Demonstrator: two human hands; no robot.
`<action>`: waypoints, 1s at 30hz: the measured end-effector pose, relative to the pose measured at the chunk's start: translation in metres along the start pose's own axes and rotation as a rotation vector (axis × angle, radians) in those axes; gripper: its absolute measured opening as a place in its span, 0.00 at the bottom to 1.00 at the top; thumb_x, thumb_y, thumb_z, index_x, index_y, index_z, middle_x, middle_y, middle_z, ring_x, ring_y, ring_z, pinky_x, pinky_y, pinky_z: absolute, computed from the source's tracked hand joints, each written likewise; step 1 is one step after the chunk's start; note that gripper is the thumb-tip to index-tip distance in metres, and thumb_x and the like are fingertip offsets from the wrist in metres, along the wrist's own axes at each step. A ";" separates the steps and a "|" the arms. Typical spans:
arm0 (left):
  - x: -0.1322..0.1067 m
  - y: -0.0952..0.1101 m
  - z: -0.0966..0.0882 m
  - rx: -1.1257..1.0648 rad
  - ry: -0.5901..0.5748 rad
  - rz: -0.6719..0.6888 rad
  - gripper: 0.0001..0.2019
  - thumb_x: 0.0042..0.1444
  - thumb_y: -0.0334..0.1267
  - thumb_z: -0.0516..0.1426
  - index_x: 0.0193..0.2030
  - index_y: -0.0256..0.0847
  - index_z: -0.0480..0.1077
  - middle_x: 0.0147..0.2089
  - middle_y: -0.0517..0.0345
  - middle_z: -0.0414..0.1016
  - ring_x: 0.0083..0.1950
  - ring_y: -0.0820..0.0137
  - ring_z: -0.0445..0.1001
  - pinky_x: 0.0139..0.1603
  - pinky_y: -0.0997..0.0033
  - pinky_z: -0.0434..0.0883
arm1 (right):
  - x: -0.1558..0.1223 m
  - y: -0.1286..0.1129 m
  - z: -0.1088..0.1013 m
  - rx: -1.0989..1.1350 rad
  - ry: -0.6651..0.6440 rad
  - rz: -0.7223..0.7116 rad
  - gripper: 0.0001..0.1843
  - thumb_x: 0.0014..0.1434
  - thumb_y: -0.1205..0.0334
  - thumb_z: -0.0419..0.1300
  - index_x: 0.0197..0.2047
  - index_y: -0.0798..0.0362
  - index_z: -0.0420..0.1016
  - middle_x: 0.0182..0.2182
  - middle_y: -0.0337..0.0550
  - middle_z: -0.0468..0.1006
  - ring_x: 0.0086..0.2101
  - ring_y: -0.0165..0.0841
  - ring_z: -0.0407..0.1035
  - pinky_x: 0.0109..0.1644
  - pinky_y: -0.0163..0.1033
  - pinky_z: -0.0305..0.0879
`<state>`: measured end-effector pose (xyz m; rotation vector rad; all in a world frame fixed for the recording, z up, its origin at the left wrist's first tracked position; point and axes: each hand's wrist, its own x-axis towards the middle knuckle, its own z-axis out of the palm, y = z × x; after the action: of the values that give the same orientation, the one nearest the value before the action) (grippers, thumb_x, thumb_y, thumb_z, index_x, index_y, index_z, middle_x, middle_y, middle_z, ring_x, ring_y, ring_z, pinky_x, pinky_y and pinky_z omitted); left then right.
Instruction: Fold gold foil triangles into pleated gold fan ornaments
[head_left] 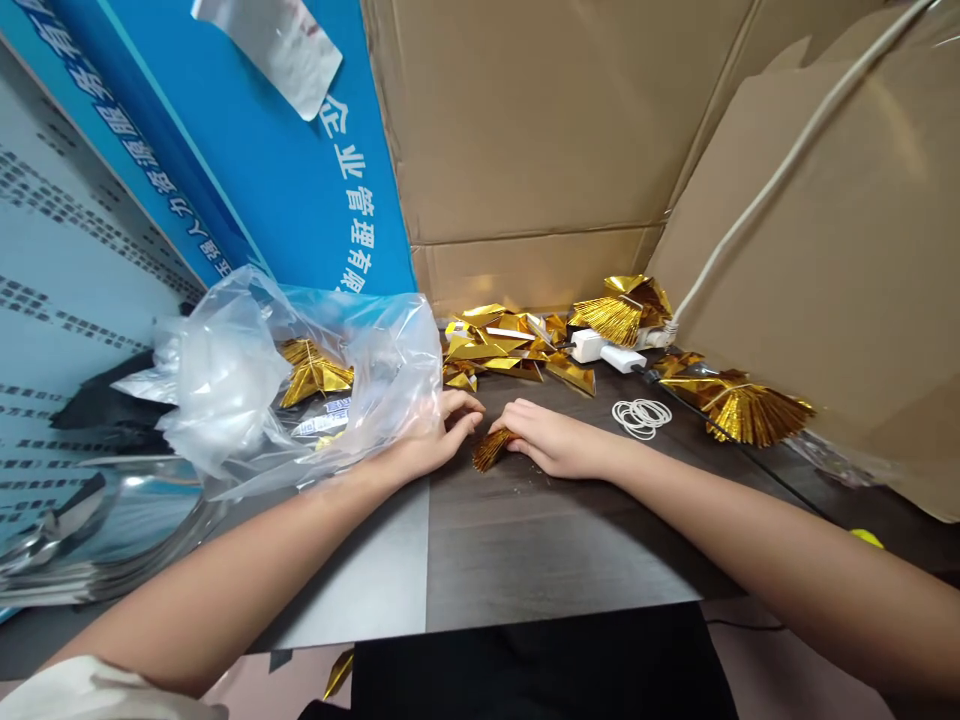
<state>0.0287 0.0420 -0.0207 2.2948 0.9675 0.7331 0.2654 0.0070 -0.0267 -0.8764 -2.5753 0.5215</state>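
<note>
My right hand (pixel 546 437) is closed on a small pleated bundle of gold foil paper (pixel 490 450), just above the dark tabletop. Close by on the left, my left hand (pixel 442 435) has its fingers apart and slightly bent, with nothing seen between them. Its back and wrist lie against the edge of a clear plastic bag (pixel 390 360). Inside the bag is a folded gold foil piece (pixel 313 372). Beyond both hands lies a heap of folded gold foil pieces (pixel 510 345).
White rubber bands (pixel 641 418) lie right of my hands. Behind them are white plugs (pixel 600 350) with cables and tied gold foil fans (pixel 750 408). Cardboard (pixel 525 130) walls the back and right; a blue printed panel (pixel 300 190) stands left. Stacked clear plastic (pixel 127 530) sits at far left.
</note>
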 end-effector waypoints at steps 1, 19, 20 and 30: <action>0.002 -0.002 0.000 0.125 0.048 0.027 0.12 0.66 0.39 0.53 0.46 0.38 0.75 0.43 0.50 0.77 0.47 0.63 0.77 0.53 0.58 0.76 | -0.001 0.001 -0.001 -0.006 0.002 -0.003 0.11 0.69 0.66 0.49 0.51 0.56 0.69 0.43 0.49 0.72 0.45 0.35 0.63 0.52 0.44 0.66; -0.019 0.022 -0.009 0.375 -0.137 0.124 0.11 0.67 0.44 0.53 0.43 0.39 0.72 0.56 0.46 0.72 0.58 0.58 0.70 0.64 0.50 0.69 | -0.018 0.024 -0.030 0.065 -0.056 -0.006 0.09 0.68 0.65 0.51 0.46 0.56 0.70 0.44 0.49 0.71 0.47 0.33 0.66 0.56 0.44 0.67; -0.020 0.023 -0.009 0.370 -0.135 0.124 0.11 0.67 0.44 0.53 0.41 0.39 0.71 0.54 0.47 0.73 0.57 0.57 0.70 0.63 0.50 0.68 | -0.018 0.022 -0.029 0.079 -0.070 -0.014 0.08 0.68 0.64 0.51 0.45 0.55 0.70 0.45 0.49 0.71 0.47 0.32 0.66 0.57 0.44 0.67; -0.018 0.018 -0.004 0.350 -0.097 0.131 0.10 0.67 0.39 0.53 0.48 0.39 0.72 0.48 0.49 0.75 0.50 0.62 0.72 0.56 0.58 0.72 | -0.016 -0.008 -0.030 0.130 0.002 -0.154 0.12 0.69 0.65 0.51 0.50 0.54 0.72 0.62 0.53 0.64 0.61 0.32 0.64 0.66 0.43 0.66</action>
<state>0.0234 0.0186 -0.0108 2.6905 0.9701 0.5308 0.2865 -0.0025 -0.0005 -0.6284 -2.5473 0.6332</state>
